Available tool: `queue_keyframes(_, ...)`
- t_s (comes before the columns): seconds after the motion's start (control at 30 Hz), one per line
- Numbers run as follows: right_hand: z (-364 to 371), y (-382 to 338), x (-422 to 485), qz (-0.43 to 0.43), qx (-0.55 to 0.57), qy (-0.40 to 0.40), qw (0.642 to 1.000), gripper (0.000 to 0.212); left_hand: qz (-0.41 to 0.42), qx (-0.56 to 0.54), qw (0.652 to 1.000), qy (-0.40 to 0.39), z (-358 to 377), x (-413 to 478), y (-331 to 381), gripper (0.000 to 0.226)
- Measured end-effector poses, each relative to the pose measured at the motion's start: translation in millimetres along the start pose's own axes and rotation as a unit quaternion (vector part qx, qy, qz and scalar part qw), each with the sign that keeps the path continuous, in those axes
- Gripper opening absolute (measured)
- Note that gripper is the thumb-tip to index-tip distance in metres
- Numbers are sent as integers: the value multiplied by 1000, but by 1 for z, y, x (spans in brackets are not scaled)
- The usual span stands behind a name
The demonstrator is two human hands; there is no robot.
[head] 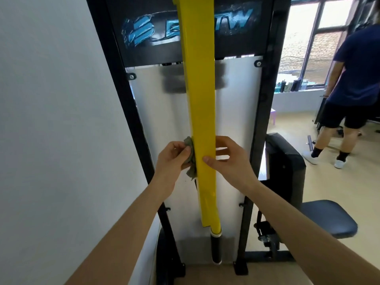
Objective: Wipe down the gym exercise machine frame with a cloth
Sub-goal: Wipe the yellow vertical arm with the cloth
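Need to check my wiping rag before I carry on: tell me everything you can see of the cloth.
The cloth is a small grey-green rag, soft-looking and crumpled into a wad. The left hand grips it, fingers curled round it, holding it against the left edge of the yellow upright bar. A loose corner hangs below the hand; part is hidden by the fingers.

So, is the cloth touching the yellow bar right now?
Touching. The head view shows the cloth, gripped in the left hand, pressed against the left edge of the yellow bar with no gap.
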State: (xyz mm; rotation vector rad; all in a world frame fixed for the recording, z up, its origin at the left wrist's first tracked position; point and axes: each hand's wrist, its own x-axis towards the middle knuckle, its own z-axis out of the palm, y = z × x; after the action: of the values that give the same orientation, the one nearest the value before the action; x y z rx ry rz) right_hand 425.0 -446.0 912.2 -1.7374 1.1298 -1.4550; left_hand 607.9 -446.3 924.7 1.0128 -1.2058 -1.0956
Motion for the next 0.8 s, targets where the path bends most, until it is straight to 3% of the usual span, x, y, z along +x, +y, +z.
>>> queue_keyframes(0.2,-5,-24,8,-58,32,46,997,44,68,6,998,-17,1,-1,35,42)
queue_keyframes(0.33,-11,-44,27,-108,26,52,992,53,114,-4,993,-2,5,5,63,22)
queue_keyframes(0.43,-18,-67,50,-187,-7,65,980,57,152,7,988,9,8,12,93,24)
queue_keyframes(0.67,-35,-128,101,-439,-202,116,868,66,273,103,956,37,18,16,162,31)
queue_keyframes(0.8,-36,-143,118,-525,-229,117,811,49,341,154,927,19,25,10,182,32)
